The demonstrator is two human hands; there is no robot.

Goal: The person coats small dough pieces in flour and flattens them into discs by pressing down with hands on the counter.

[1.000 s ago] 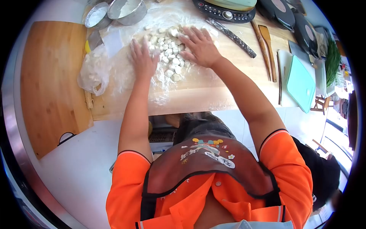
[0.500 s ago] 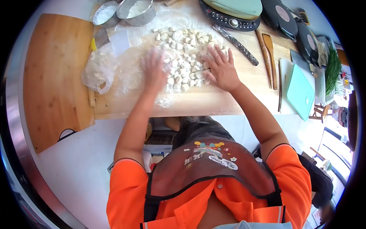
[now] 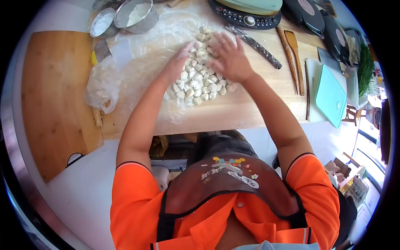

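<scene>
Many small, floured dough pieces (image 3: 201,83) lie in a loose heap on the wooden worktop (image 3: 233,110). Along the heap's upper left edge is my left hand (image 3: 180,61), turned on its side with the fingers stretched out and slightly blurred. My right hand (image 3: 231,59) is open over the upper right of the heap, its fingers spread and pointing away from me; its palm hides some of the pieces. Neither hand grips anything. Flour is smeared across the wood around both hands.
Left of the heap are a plastic bag (image 3: 103,81) and metal bowls of white powder (image 3: 139,23). A dark speckled rod (image 3: 256,46), wooden spatula (image 3: 295,58) and electric griddle (image 3: 246,17) lie to the right and back. A mint-green lid (image 3: 331,96) sits far right.
Both hands have moved away from me and closer together, drawing the dough pieces into a narrower heap. The view has shifted slightly.
</scene>
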